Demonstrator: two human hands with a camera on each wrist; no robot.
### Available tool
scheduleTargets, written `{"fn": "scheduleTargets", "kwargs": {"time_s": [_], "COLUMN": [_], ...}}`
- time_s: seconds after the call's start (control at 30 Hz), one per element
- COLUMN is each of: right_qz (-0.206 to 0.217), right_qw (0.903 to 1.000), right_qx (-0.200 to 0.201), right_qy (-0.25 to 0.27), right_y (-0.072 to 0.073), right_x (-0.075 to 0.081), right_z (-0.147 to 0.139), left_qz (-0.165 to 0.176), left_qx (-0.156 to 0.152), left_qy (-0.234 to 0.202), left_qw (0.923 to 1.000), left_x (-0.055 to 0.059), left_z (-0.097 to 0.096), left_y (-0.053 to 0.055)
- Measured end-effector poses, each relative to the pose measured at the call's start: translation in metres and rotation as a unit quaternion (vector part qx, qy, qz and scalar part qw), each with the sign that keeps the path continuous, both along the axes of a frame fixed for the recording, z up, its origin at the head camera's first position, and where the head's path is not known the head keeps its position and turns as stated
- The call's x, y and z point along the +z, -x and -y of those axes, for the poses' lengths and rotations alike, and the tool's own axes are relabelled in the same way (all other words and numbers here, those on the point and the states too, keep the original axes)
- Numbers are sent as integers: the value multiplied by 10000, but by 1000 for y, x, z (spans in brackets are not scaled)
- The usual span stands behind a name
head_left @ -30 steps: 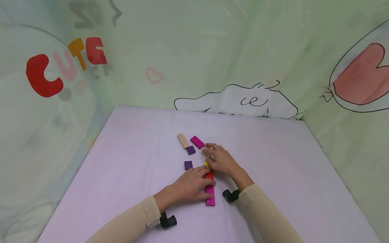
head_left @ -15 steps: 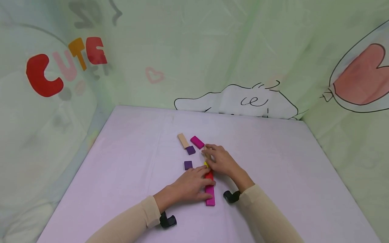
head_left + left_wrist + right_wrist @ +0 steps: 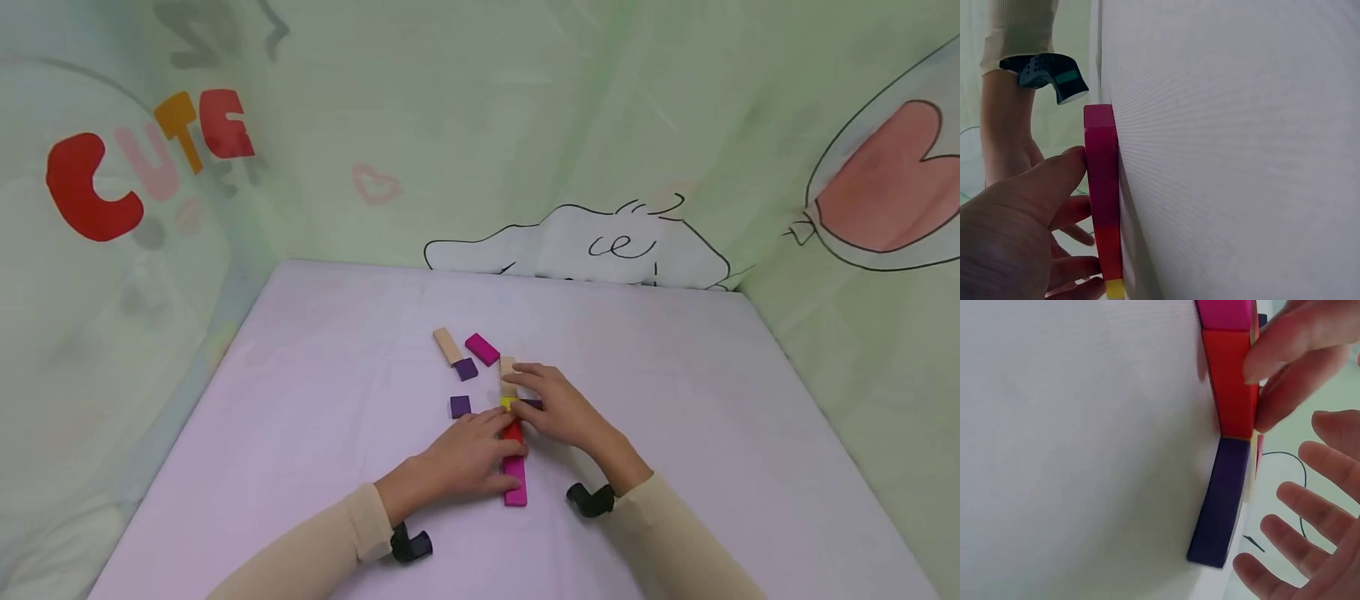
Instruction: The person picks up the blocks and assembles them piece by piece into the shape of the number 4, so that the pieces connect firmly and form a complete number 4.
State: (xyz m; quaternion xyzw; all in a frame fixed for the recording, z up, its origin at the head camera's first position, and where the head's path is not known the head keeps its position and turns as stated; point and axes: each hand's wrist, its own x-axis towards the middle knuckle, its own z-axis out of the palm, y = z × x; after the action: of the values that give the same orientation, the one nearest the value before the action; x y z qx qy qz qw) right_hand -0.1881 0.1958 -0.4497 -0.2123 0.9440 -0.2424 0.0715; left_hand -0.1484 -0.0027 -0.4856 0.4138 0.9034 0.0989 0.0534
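A row of blocks runs away from me in the head view: a magenta block (image 3: 515, 493), a red block (image 3: 512, 431), a yellow block (image 3: 506, 403) and a plain wooden block (image 3: 507, 387). Beside the yellow one, on the right, lies a purple block (image 3: 532, 403), seen lengthwise as a purple block (image 3: 1219, 503) in the right wrist view. My left hand (image 3: 465, 457) rests its extended fingers and thumb on the red and magenta blocks. My right hand (image 3: 562, 406) hovers at the row's far right side with fingers spread, holding nothing; in the right wrist view they are apart from the purple block.
Left of the row lie two small purple blocks (image 3: 461, 407), (image 3: 467, 369), another wooden block (image 3: 447, 347) and another magenta block (image 3: 482, 349). The white tabletop (image 3: 337, 358) meets a printed cloth backdrop (image 3: 465, 125) at its back edge.
My right hand has drawn back to the right and loosened, uncovering the plain wooden block and the purple block beside the row. The left hand stays on the row. The head view shifts slightly.
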Motion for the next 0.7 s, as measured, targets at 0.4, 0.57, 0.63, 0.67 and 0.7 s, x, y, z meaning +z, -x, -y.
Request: {"fn": "scheduleTargets", "kwargs": {"time_s": [0.4, 0.57, 0.63, 0.67, 0.7], "right_qz": [-166, -211, -247, -266, -285], "right_qw": [9995, 9991, 9990, 9989, 9989], "right_qx": [-156, -241, -258, -265, -266], "right_qy": [204, 278, 277, 273, 274], "right_y": [-6, -9, -11, -11, -12], "right_x": [-3, -5, -6, -6, -7], "right_z": [-11, -13, -13, -14, -14], "left_qz": [-17, -199, -225, -251, -263], "left_qx": [-44, -108, -124, -123, -108], "left_qy": [-65, -143, -198, -230, -271], "left_qw": [10000, 9996, 9995, 9993, 9992], "left_x": [4, 3, 2, 0, -1], "left_z": [3, 3, 4, 4, 5], "left_y": [0, 1, 2, 2, 3]}}
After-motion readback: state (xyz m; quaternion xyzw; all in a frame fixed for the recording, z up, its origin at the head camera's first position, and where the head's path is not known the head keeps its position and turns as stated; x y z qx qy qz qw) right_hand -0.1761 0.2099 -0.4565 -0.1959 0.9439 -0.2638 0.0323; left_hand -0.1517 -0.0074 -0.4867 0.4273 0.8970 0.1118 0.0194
